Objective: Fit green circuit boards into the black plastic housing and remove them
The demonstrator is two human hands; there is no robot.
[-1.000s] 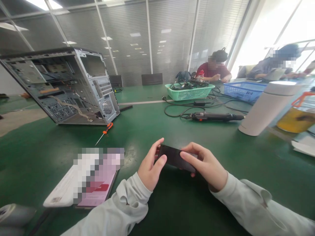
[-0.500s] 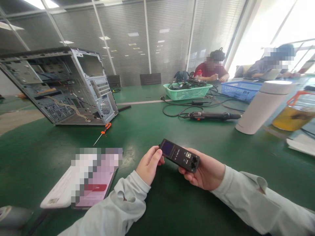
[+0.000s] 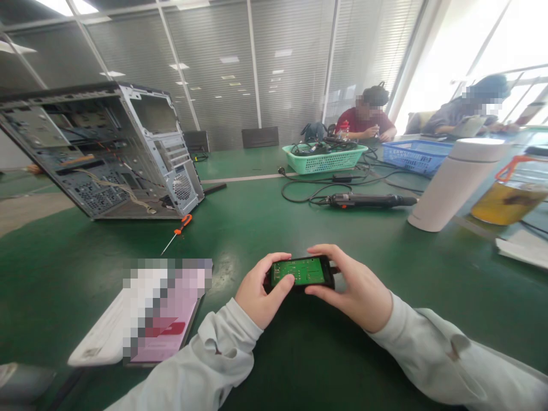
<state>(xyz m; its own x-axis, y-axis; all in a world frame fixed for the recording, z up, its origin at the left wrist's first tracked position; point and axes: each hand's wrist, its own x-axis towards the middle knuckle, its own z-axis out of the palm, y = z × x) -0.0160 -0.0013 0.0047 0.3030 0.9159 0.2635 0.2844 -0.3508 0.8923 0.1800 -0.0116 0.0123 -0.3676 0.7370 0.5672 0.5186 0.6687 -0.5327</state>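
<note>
A green worktop (image 3: 240, 222) spreads before a glass wall (image 3: 205, 51) with blinds (image 3: 293, 103). The grey cylinder (image 3: 25, 381) at lower left is cut off and blurred. Over the worktop, the left hand (image 3: 259, 291) clamps one end of a black device (image 3: 329, 273), thumb (image 3: 281, 288) on its green circuit board (image 3: 310, 271); the right hand (image 3: 362, 288) grips the other end.

Left grip (image 3: 256, 290) curled in, its thumb (image 3: 281, 290) laid on top! And the right grip (image 3: 362, 288) arches, thumb (image 3: 322, 293) below, index finger (image 3: 327, 250) above; both forearms (image 3: 197, 365) angle inward.
</note>
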